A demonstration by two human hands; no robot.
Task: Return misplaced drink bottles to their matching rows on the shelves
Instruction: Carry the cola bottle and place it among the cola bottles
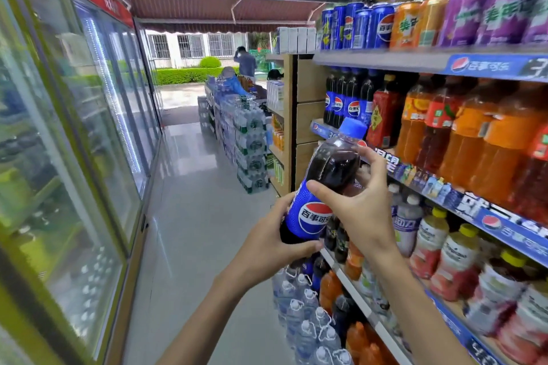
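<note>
I hold a dark cola bottle (323, 184) with a blue cap and blue label, tilted, in front of the shelves at mid-height. My left hand (267, 243) grips its base from below. My right hand (358, 204) wraps its upper body from the right. A row of matching cola bottles (347, 98) stands at the left end of the second shelf, just above and behind the bottle's cap. Beside that row stand a red-labelled bottle (384, 112) and orange drink bottles (474, 142).
Blue, orange and purple cans (415, 21) fill the top shelf. Juice bottles (453, 261) line the shelf below my right arm, water bottles (305, 314) the bottom. Glass-door coolers (89, 127) run along the left. Stacked water packs (243, 139) and a person (245, 61) stand down the aisle.
</note>
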